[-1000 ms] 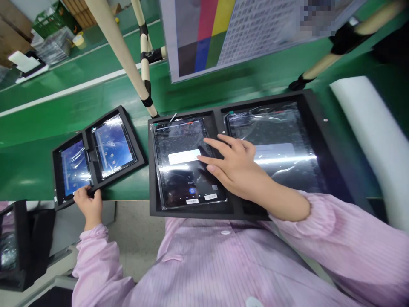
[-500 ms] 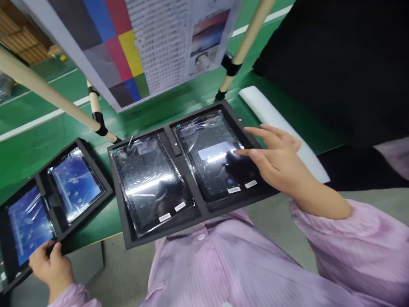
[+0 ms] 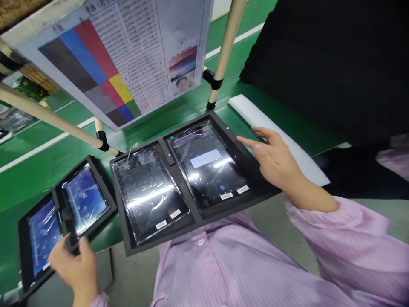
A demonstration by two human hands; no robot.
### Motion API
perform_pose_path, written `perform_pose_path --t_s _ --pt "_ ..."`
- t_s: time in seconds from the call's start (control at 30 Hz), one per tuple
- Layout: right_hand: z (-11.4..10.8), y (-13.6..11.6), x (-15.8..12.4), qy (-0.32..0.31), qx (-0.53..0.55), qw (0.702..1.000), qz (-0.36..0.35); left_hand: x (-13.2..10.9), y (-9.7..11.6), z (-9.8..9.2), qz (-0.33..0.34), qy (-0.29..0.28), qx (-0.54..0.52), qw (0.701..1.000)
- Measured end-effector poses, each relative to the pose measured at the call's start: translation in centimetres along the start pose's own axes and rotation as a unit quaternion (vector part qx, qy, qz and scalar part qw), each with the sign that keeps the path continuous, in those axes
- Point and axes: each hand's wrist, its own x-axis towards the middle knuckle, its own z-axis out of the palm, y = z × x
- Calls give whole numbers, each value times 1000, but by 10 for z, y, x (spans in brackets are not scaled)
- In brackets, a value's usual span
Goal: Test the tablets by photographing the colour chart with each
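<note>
A black foam tray [image 3: 185,187] holds two film-covered tablets in front of me. The right tablet [image 3: 207,183] shows a pale pop-up box on a dark screen, while the left tablet [image 3: 150,192] has a dark screen with glare across it. My right hand [image 3: 277,162] hovers by the tray's right side, index finger stretched out, holding nothing. At the near edge of a second black tray [image 3: 111,204], my left hand [image 3: 75,264] has thumb and forefinger apart. That tray carries two tablets with lit blue screens, an outer one [image 3: 44,234] and an inner one [image 3: 85,196].
A printed sheet with colour blocks [image 3: 128,55] hangs from a frame of beige tubes [image 3: 223,51] behind the trays. On the green table lies a white roll [image 3: 275,132]. Black cloth [image 3: 319,76] fills the upper right, with part of a pink sleeve [image 3: 396,157] beyond.
My right index finger has drawn back from the right tablet's screen to the tray's side. My left hand has shifted along the second tray, with thumb and forefinger further apart. The camera view has shifted.
</note>
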Motion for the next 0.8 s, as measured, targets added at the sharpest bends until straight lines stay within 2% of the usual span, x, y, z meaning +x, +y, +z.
perform_pose_path --t_s 0.1,0.2,0.33,0.4,0.5,0.57,0.67,0.73,0.8 --pt "1 13 6 -26 54 997 45 20 39 22 23 -3 -34 999" --pt "4 14 5 -60 73 994 62 32 68 42 38 -2 -57 998" --pt "4 14 -5 -95 115 984 95 47 87 46 60 -33 -62 996" --pt "5 18 -10 -100 140 977 123 47 88 43 34 -17 -104 994" --pt "7 25 -16 -102 173 967 158 28 79 43 -81 6 -206 975" --pt "10 28 -18 -109 197 959 171 5 72 48 -165 -21 -277 946" --pt "12 25 -16 -128 239 945 185 -23 63 55 -244 -57 -363 898" --pt "11 22 -11 -153 271 930 195 -30 60 54 -252 -57 -381 888" --pt "7 18 -6 -183 304 913 204 -29 59 45 -231 -53 -390 890"
